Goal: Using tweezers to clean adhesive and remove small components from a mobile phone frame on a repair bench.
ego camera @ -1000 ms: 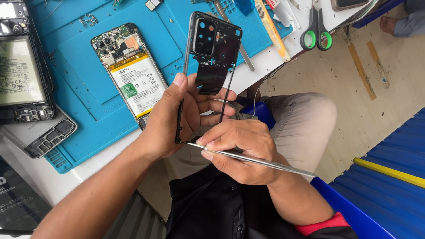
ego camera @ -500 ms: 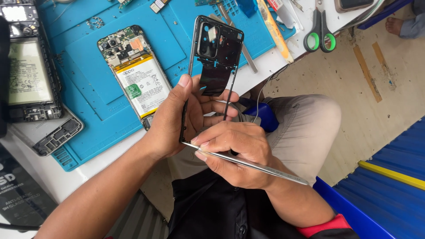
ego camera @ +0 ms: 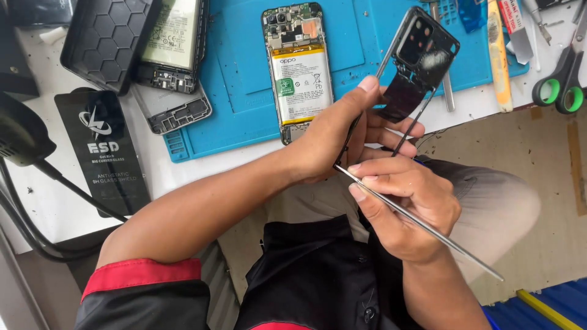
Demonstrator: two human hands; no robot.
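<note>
Since half a second ago the view has swung so that the blue mat and its parts sit farther right and lower, while both hands stay locked together over the lap. Left hand (ego camera: 333, 143) has its grip closed around the lower end of a black phone frame (ego camera: 416, 67), thumb pressed along one thin side rail and fingers wrapped behind. That frame is a hollow, glossy plastic rectangle with a camera block at its far end; its long axis rises up and away from the grip, tilted to the right, camera end over the bench (ego camera: 202, 171) edge. Right hand (ego camera: 406, 205), just below the left, pinches a slim metal pry tool (ego camera: 422, 223), a flat, bright steel strip. Its tip meets the frame's rail beside the left thumb, and its long axis runs down and to the right past the wrist.

Beyond the grip, on the ribbed blue silicone mat (ego camera: 238, 79), lies an opened phone (ego camera: 298, 67) with its battery exposed, lengthwise away from the person. Green-handled scissors (ego camera: 559, 79) lie far right.
</note>
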